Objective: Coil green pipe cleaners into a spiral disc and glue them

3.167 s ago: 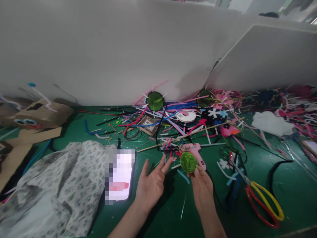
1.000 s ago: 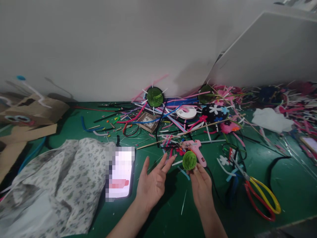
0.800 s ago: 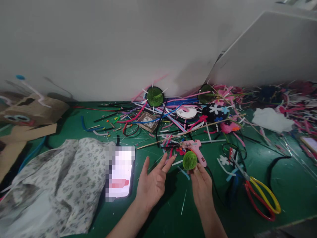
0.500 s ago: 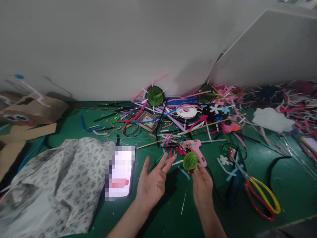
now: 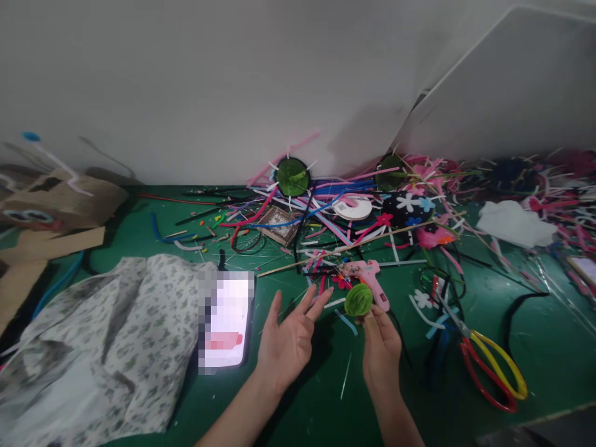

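My right hand [image 5: 382, 340] pinches a green coiled pipe-cleaner disc [image 5: 358, 300] by its lower edge and holds it above the table. Palm up with fingers spread, my left hand [image 5: 287, 341] is to the left of the disc and holds nothing. Just behind the disc lies a pink glue gun [image 5: 370, 279], partly covered by it. A lit phone [image 5: 228, 320], its screen blurred, rests to the left of my left hand. Scissors [image 5: 488, 357] with one red and one yellow handle lie to the right of my right hand.
Loose pipe cleaners [image 5: 326, 217] are heaped along the wall. Another green disc [image 5: 292, 176] with white spokes leans there. A patterned cloth [image 5: 125, 341] and a brown cardboard box [image 5: 65, 198] occupy the left. White tissue [image 5: 514, 223] lies at the right.
The camera view has shifted very slightly. Both hands keep nearly the same pose, and the green disc stays in my right hand.
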### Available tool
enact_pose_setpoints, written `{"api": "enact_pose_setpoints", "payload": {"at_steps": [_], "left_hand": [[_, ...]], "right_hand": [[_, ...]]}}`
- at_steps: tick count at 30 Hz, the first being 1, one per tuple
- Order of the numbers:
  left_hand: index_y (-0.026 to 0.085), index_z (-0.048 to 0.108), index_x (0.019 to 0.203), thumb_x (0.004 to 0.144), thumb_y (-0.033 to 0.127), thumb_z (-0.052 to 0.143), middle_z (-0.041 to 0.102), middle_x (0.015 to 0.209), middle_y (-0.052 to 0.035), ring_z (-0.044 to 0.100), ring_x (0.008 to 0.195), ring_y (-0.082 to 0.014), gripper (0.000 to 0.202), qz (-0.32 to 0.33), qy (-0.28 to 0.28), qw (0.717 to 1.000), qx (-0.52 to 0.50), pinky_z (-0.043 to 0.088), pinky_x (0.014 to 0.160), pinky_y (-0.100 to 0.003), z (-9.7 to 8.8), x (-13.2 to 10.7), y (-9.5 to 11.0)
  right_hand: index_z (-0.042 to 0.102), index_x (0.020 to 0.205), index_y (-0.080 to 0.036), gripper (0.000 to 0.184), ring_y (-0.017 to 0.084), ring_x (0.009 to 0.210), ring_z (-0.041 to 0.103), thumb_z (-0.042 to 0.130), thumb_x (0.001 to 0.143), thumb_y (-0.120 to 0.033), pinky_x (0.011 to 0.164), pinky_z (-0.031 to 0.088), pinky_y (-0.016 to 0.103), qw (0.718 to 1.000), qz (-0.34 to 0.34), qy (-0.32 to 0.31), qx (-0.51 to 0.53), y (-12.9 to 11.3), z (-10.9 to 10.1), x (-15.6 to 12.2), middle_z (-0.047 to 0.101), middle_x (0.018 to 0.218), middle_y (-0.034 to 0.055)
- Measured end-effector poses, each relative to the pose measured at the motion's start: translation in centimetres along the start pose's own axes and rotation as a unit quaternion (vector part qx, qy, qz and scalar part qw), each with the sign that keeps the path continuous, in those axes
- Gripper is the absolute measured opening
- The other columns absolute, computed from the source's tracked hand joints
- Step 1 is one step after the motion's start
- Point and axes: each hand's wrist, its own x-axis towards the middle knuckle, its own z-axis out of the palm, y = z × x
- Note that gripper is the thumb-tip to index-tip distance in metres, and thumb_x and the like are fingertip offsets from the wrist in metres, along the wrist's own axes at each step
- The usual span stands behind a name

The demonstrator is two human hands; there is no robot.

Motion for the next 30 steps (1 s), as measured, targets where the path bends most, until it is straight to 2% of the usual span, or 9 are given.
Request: {"api": "enact_pose_setpoints", "payload": {"at_steps": [6, 14, 20, 30], "left_hand": [[0.021, 0.023, 0.147, 0.094, 0.060, 0.015, 0.039, 0.149, -0.0149, 0.068, 0.088, -0.0098, 0.066, 0.004, 0.005, 1.000, 0.000, 0.052, 0.066, -0.018, 0.01, 0.10, -0.07], [0.025, 0.008, 0.151, 0.095, 0.059, 0.017, 0.038, 0.150, -0.0142, 0.068, 0.089, -0.0101, 0.066, 0.005, 0.005, 1.000, 0.007, 0.053, 0.065, -0.019, 0.03, -0.02, -0.06], [0.024, -0.001, 0.151, 0.096, 0.057, 0.015, 0.038, 0.149, -0.0147, 0.068, 0.090, -0.0084, 0.066, 0.008, -0.002, 0.999, 0.040, 0.052, 0.066, -0.016, 0.14, 0.09, -0.09], [0.023, -0.006, 0.151, 0.098, 0.054, 0.014, 0.037, 0.150, -0.0146, 0.067, 0.091, -0.0076, 0.065, 0.004, -0.017, 0.998, 0.053, 0.051, 0.068, -0.014, 0.28, 0.08, -0.14]], "right_hand": [[0.066, 0.097, -0.018, 0.035, 0.015, 0.073, 0.056, 0.069, 0.074, -0.045, 0.069, 0.045, 0.029, 1.000, -0.010, 0.004, -0.011, 0.03, 0.18, 0.05, 0.064, 0.084, 0.0025], [0.067, 0.097, -0.018, 0.035, 0.015, 0.074, 0.056, 0.069, 0.075, -0.045, 0.070, 0.045, 0.029, 1.000, -0.008, 0.005, -0.014, -0.39, 0.33, -0.16, 0.064, 0.085, 0.0016], [0.066, 0.099, -0.017, 0.038, 0.016, 0.075, 0.057, 0.068, 0.076, -0.047, 0.071, 0.046, 0.030, 1.000, -0.006, 0.005, -0.013, -0.56, 0.42, -0.33, 0.064, 0.085, 0.0028], [0.066, 0.099, -0.017, 0.038, 0.017, 0.075, 0.058, 0.069, 0.075, -0.046, 0.070, 0.046, 0.030, 1.000, -0.008, 0.003, -0.007, -0.43, 0.41, -0.32, 0.065, 0.086, 0.0031]]}}
